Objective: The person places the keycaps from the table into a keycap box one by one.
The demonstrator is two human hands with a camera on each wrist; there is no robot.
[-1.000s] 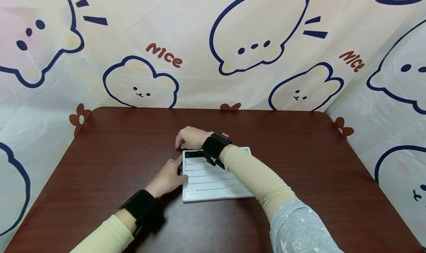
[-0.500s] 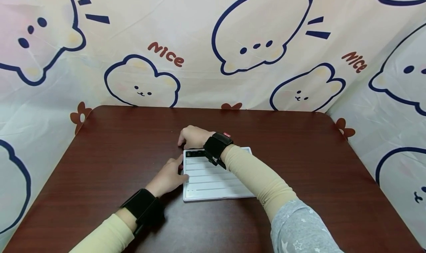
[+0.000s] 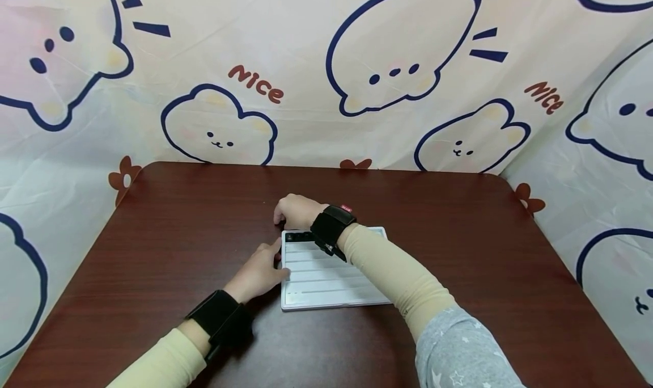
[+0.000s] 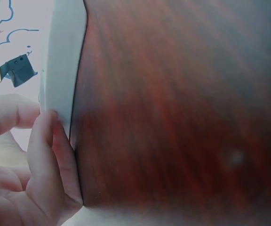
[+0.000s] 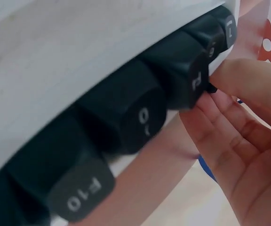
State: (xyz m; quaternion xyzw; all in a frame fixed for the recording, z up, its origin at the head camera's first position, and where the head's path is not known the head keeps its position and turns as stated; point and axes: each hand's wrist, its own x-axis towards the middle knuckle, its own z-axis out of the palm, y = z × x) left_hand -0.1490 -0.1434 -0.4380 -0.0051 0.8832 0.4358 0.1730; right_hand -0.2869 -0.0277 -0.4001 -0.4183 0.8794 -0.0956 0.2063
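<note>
A flat white tray (image 3: 321, 277) with raised slats lies on the table, and black keycaps (image 3: 298, 236) fill part of its far slot. In the right wrist view the lettered keycaps (image 5: 142, 117) stand large along the white edge. My left hand (image 3: 257, 271) grips the tray's left side, thumb on the rim; the left wrist view has its fingers (image 4: 43, 141) against the white side wall. Beyond the far left corner, my right hand (image 3: 301, 211) pinches a small black piece (image 5: 212, 88) between thumb and fingers, mostly hidden by them. My right forearm covers the tray's right part.
The brown wooden table (image 3: 178, 252) spreads around the tray on all sides. Behind and beside it hangs a white cloth (image 3: 301, 36) with cartoon prints. Each wrist wears a black strap, such as the left wristband (image 3: 219, 323).
</note>
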